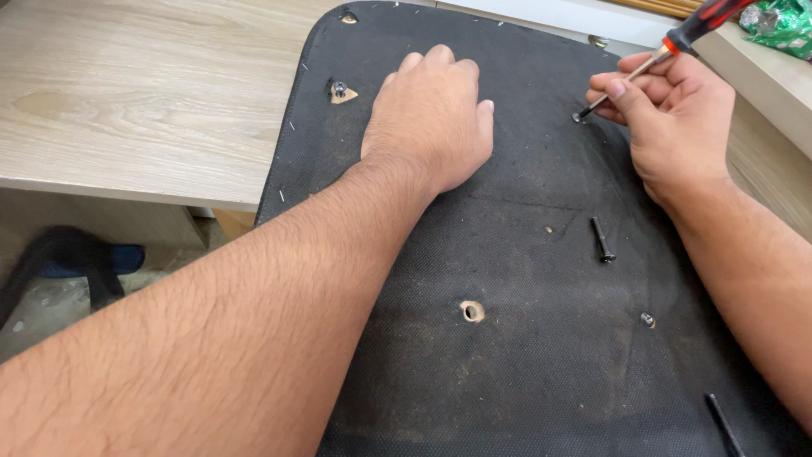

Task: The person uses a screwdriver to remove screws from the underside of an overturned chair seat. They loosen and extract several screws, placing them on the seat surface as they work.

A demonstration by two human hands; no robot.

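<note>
A black fabric-covered panel (524, 355) lies underside up across a light wood table (144, 93). My left hand (431, 114) rests on it, fingers curled under, holding nothing that I can see. My right hand (672, 118) grips a screwdriver (668, 46) with a red and black handle. Its tip sits on a bolt head (578, 117) in the panel. A loose black bolt (601, 239) lies on the fabric below my right hand.
The panel has a bare round hole (472, 311), a small metal insert (648, 320) and a torn spot with a bolt (340, 90). Another black bolt (724, 425) lies at the bottom right. A green wrapper (782, 24) sits at the top right. A dark chair base (72, 258) stands on the floor.
</note>
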